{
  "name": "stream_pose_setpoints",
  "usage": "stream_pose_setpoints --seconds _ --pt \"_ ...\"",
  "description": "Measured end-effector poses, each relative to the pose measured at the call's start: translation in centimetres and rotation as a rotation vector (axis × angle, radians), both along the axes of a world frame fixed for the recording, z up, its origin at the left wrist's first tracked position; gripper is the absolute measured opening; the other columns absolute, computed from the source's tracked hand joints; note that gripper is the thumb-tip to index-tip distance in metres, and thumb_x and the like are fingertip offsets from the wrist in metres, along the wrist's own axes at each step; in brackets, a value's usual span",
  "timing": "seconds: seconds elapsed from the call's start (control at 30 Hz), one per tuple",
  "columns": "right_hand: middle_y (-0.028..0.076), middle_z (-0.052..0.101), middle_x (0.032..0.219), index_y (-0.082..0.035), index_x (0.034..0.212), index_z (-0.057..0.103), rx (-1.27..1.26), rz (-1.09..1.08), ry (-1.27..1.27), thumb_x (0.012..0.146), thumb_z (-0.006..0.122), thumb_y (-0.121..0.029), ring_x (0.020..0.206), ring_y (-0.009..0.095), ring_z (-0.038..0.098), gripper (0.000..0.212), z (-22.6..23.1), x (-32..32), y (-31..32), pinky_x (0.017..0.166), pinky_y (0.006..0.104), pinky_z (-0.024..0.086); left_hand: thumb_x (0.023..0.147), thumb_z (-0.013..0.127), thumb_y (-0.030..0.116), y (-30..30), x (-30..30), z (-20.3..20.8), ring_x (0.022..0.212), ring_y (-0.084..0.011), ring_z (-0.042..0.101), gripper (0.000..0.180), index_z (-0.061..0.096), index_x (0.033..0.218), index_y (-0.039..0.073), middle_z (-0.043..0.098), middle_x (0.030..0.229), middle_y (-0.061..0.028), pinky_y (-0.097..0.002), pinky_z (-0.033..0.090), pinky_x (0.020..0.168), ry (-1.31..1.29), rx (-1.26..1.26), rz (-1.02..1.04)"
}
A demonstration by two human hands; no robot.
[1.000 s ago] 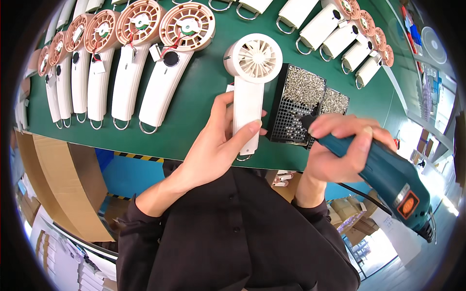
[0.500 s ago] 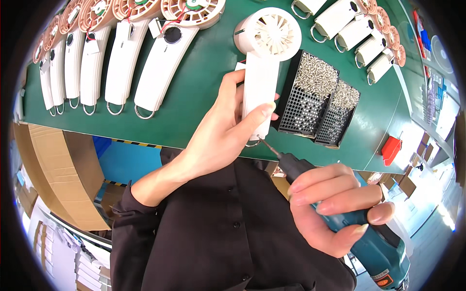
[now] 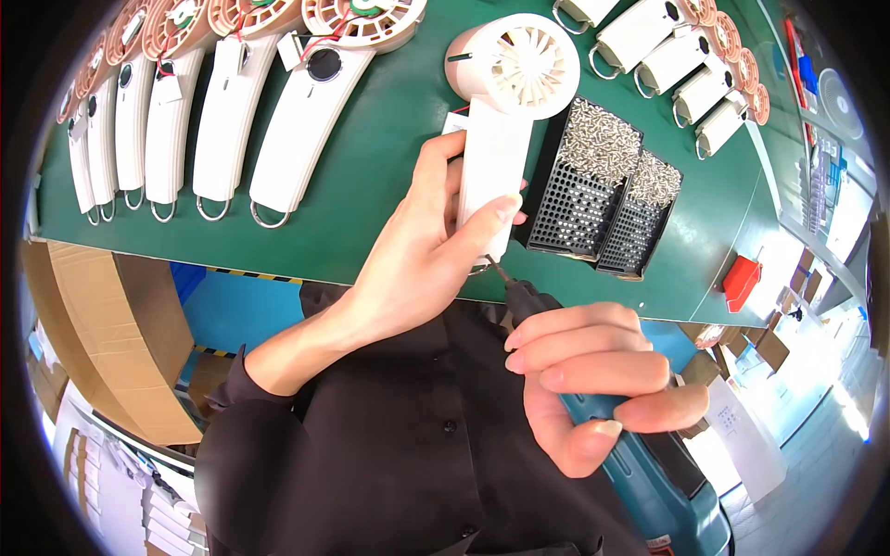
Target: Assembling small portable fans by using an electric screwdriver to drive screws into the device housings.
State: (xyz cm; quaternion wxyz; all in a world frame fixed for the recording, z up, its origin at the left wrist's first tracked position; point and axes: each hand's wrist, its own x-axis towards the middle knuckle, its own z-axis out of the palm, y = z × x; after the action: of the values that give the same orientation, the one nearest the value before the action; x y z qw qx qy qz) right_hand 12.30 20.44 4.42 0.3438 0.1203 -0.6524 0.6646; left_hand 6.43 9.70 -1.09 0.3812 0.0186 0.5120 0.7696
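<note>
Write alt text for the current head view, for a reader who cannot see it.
A person's left hand holds a white handheld fan over a green table while the right hand holds a teal power screwdriver, its bit at the fan's lower end. Two black trays of small metal screws sit right of the fan; more fans lie on both sides.

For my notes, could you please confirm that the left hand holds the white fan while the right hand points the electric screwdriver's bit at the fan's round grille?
Not quite: in the head view, the right hand points the bit of the electric screwdriver at the handle's lower end, not the round grille. The left hand does hold the white fan.
</note>
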Motion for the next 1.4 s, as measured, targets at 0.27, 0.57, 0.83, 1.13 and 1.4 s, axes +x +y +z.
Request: stream_pose_setpoints --seconds 0.27,0.57,0.83,1.13,1.4 --pt "0.012 0.052 0.069 -0.003 0.108 0.032 0.004 -0.010 0.118 0.090 0.056 -0.018 0.044 0.025 0.056 0.034 2.4 0.5 1.5 0.037 0.0353 0.051 0.096 0.048 0.006 0.1 0.1 0.1 0.097 -0.0201 0.062 0.040 0.026 0.128 0.002 0.054 0.119 -0.0170 -0.0290 0.052 0.075 -0.050 0.009 0.014" --pt "0.016 0.048 0.065 -0.007 0.111 0.033 -0.123 -0.352 -0.185 0.089 0.050 -0.015 0.038 0.026 0.048 0.029 1.1 -1.9 5.8 0.037 0.0398 0.047 0.079 0.066 -0.003 -2.5 1.8 1.0 0.091 -0.0306 0.059 0.051 0.037 0.121 -0.004 0.055 0.105 -0.0198 -0.0382 0.049 0.077 0.737 -0.586 0.111" --pt "0.015 0.047 0.063 -0.006 0.106 0.031 -0.053 -0.353 -0.218 0.088 0.050 -0.014 0.038 0.026 0.049 0.027 0.0 -2.1 6.2 0.037 0.0392 0.048 0.061 0.072 -0.008 -4.5 1.6 1.3 0.085 -0.0336 0.055 0.065 0.045 0.120 -0.001 0.055 0.112 -0.0174 -0.0396 0.046 0.071 1.097 -0.832 0.033" --pt "0.013 0.049 0.072 -0.009 0.116 0.040 -0.167 -0.239 -0.067 0.096 0.037 -0.020 0.039 0.025 0.047 0.023 2.4 -1.1 6.0 0.035 0.0383 0.045 0.064 0.064 0.002 -4.9 1.8 2.4 0.086 -0.0249 0.051 0.063 0.060 0.119 0.031 0.048 0.109 -0.0083 -0.0341 0.045 0.071 1.305 -1.034 -0.254" --pt "0.009 0.044 0.070 0.002 0.111 0.046 -0.034 0.039 -0.112 0.091 0.044 -0.022 0.039 0.019 0.042 0.031 4.9 -1.6 3.1 0.036 0.0345 0.038 0.064 0.066 0.004 -5.2 1.8 2.3 0.084 -0.0241 0.051 0.055 0.062 0.114 0.026 0.048 0.111 -0.0093 -0.0331 0.044 0.068 1.309 -0.977 -0.249"
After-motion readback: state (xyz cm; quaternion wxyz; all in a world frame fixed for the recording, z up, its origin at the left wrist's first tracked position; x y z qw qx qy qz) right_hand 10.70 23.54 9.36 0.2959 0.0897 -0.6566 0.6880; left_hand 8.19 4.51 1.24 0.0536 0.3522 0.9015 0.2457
